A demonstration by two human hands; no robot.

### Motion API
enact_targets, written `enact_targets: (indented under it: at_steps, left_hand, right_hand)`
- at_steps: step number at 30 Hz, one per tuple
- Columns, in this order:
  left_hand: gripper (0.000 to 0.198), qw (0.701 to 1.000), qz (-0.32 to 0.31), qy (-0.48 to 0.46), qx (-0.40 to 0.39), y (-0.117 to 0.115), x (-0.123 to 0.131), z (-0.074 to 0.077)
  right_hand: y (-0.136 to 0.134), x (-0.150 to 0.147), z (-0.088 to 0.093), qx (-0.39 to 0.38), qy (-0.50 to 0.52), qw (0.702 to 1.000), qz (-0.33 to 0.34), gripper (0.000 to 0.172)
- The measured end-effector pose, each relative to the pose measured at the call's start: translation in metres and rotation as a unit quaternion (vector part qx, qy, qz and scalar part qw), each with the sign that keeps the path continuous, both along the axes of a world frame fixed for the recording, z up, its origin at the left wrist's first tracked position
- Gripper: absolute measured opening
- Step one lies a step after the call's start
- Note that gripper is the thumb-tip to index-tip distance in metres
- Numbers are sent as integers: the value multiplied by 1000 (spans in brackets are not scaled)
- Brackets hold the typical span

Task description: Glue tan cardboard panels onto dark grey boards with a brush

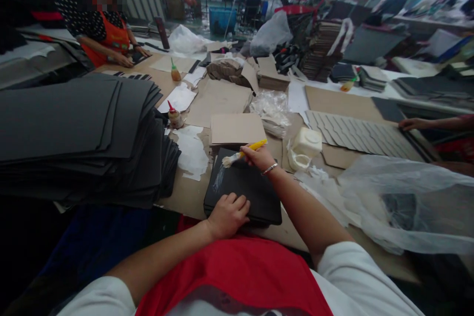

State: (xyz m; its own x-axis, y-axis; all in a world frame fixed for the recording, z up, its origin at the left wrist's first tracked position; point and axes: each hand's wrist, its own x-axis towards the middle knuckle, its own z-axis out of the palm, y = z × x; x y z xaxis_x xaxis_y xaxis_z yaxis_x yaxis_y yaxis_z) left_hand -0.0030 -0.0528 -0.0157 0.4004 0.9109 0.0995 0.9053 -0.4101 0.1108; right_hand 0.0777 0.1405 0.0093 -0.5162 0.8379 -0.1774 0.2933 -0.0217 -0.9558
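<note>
My right hand [258, 156] is closed around a paintbrush [237, 157] with a yellow handle and pale bristles. The bristles are at the upper left of a black sheet [255, 187], where whitish wet streaks show. That sheet tops a small stack with rounded corners, directly in front of me. On its near edge rests my left hand [229, 215], fingers bent and slightly apart, pressing on the surface with nothing visible in them. Just beyond lies a stack of tan boards [238, 129], touching or very close to the black stack.
A tall pile of dark sheets [74, 123] stands at left. A red-tipped glue bottle [175, 116] and torn white paper [191, 152] lie nearby. Right are a cream plastic jug [305, 147], overlapping grey strips [351, 133] and clear plastic [414, 202]. Co-workers' hands [124, 60] work across the table.
</note>
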Motion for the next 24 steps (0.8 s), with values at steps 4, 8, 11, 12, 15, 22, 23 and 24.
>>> enact_targets:
  at_steps: [4,8,11,12,15,22,23,24]
  left_hand:
    - [44,1000,-3,-8,3,2,1,0]
    - [38,1000,6,-13,17,2,4,0]
    - [34,1000,7,-19,11,4,6,2]
    - [34,1000,8,-22,2,5,6,3]
    - [31,999,11,-25,-33,7,9,8]
    - [28,995,24,-41,-91,14,7,25]
    - [29,993,17,-51,-104,23,4,29]
    - [31,992,14,-63,-107,36,0,35]
  right_hand:
    - [8,39,4,17,-21,992,-124,24]
    - [1,97,11,45,-72,975,-204,24]
    - [-15,129,15,169,-116,959,-195,27]
    - [-25,136,16,233,-135,951,-152,27]
    - [-66,151,18,391,-203,897,44,25]
    - [-126,180,50,369,-191,891,181,21]
    - [-114,178,56,354,-162,911,139,19]
    - [-97,171,62,338,-128,929,78,19]
